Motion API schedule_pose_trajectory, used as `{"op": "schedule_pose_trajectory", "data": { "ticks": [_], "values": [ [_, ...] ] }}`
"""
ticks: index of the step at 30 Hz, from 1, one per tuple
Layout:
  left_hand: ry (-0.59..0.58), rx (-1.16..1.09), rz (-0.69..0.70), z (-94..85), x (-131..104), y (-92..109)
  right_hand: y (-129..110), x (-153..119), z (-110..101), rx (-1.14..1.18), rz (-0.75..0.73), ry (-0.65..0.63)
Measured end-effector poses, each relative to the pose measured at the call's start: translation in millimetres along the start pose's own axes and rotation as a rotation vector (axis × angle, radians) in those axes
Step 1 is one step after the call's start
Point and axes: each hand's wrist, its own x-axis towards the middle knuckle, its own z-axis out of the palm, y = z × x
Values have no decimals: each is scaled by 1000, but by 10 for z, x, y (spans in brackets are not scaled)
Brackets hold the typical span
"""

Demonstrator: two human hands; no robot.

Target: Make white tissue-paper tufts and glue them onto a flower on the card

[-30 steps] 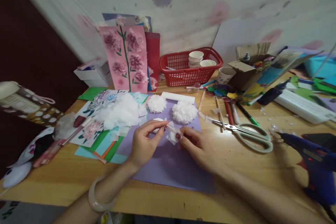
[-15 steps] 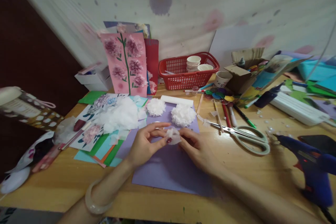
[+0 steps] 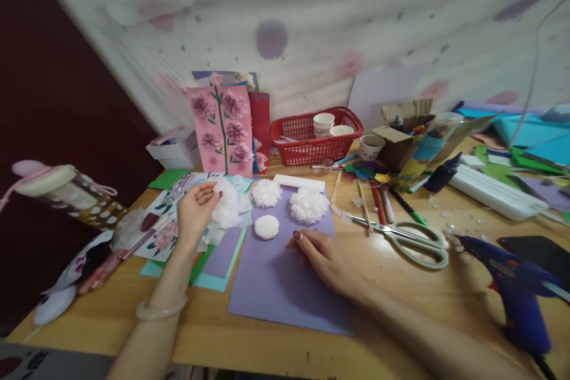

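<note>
Over on the left, my left hand (image 3: 196, 211) reaches into a pile of white tissue paper pieces (image 3: 227, 205), its fingertips pinched at the tissue. My right hand (image 3: 316, 255) hovers low over a purple sheet (image 3: 262, 285), with fingers curled in and thumb pressed against them. Whatever it may hold is hidden. Between my hands lies a round white padded disc (image 3: 266, 227). Behind it sit two ruffled white paper flowers, a smaller one (image 3: 266, 193) and a larger one (image 3: 309, 205).
Scissors (image 3: 401, 237) and a blue glue gun (image 3: 512, 285) lie on the right. A red basket (image 3: 312, 148) with paper cups stands at the back, beside a pink flower picture (image 3: 222, 130). A white roll (image 3: 299, 183) lies behind the flowers; a bottle (image 3: 66, 190) stands left.
My hands have parted. The left moved left to the tissue pile, while the right stayed over the purple sheet and curled up. The translucent tissue piece between them is out of sight.
</note>
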Motion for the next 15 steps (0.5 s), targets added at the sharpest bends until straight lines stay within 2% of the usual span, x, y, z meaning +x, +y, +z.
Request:
{"op": "schedule_pose_trajectory", "data": {
  "ticks": [2,4,6,8,11,15],
  "values": [
    [50,80,55,-51,46,-18,50,-4,1,-113,-91,-15],
    [66,139,116,-45,-13,63,99,-3,1,-209,-172,-26],
    [1,164,167,-11,-173,211,134,3,0,-281,-211,-31],
    [-129,183,211,21,-418,368,148,9,-8,-357,-205,-37],
    [-410,350,314,49,-876,497,135,15,-36,-547,-206,-55],
    [-428,635,350,117,-1411,422,50,31,-103,-725,-245,-49]
  ]
}}
